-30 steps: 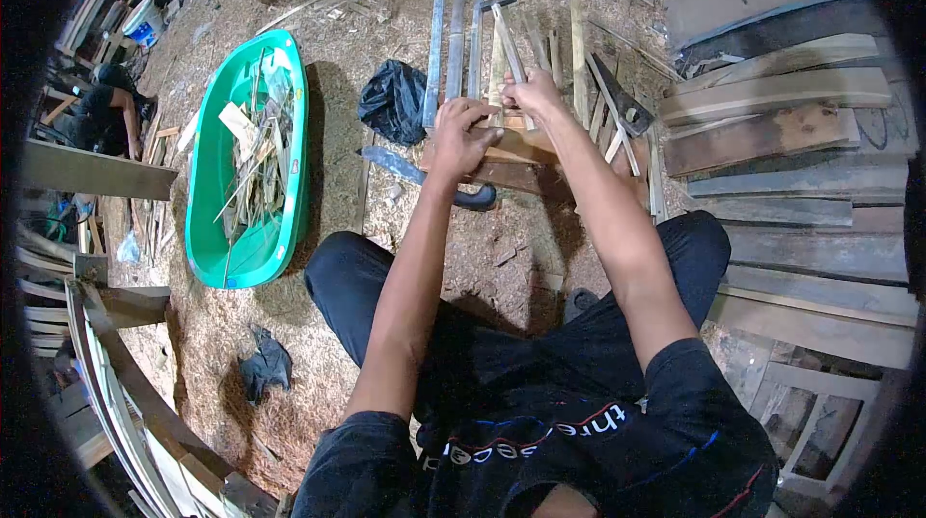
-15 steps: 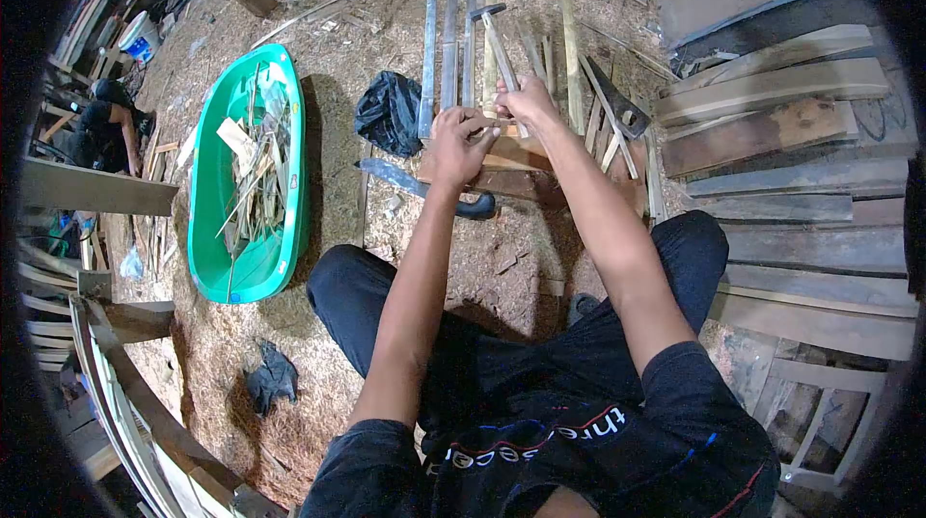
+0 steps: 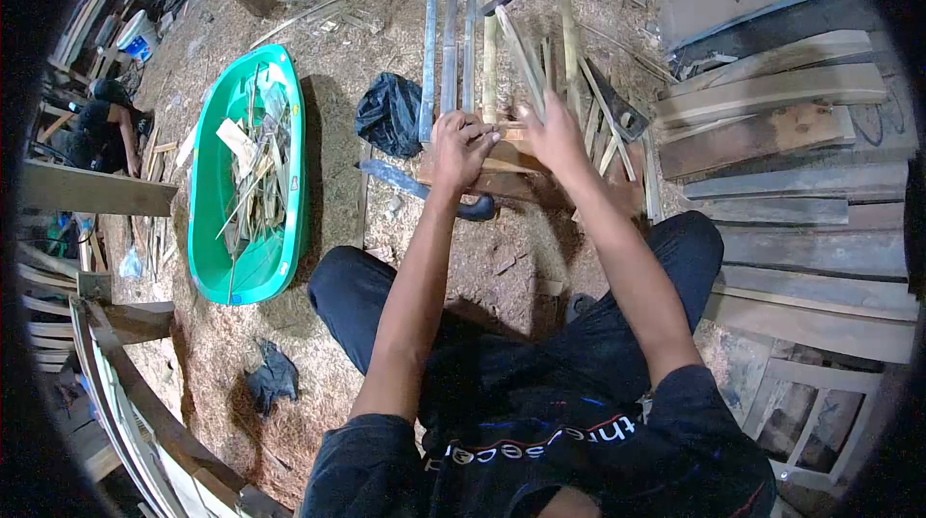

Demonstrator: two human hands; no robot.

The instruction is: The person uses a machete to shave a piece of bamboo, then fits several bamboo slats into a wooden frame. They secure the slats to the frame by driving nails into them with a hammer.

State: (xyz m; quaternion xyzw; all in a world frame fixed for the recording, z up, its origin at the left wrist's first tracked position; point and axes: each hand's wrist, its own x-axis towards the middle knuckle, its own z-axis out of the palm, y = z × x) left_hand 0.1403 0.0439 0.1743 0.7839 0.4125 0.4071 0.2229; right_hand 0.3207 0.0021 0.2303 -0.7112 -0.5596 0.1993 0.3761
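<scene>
My right hand (image 3: pixel 558 137) is wrapped round the handle of a hammer (image 3: pixel 521 45), whose dark head is up and away from me. My left hand (image 3: pixel 461 147) is closed in a pinch just to its left, over a wooden block (image 3: pixel 516 185); what its fingers hold is too small to tell. Several narrow slats (image 3: pixel 449 55) lie beyond the hands, side by side. A saw (image 3: pixel 394 177) with a dark handle lies left of the block, near my left wrist. Beside the slats is a black plastic bag (image 3: pixel 389 113).
A green tub (image 3: pixel 196 200) with wood scraps stands at the left. Planks (image 3: pixel 772 96) lie in a row at the right. A person (image 3: pixel 108 127) crouches at the far left. A wooden frame (image 3: pixel 820 422) lies at the lower right.
My right hand has moved slightly right and toward me, and the hammer now tilts more, with its head a little further right. My left hand has stayed nearly in place.
</scene>
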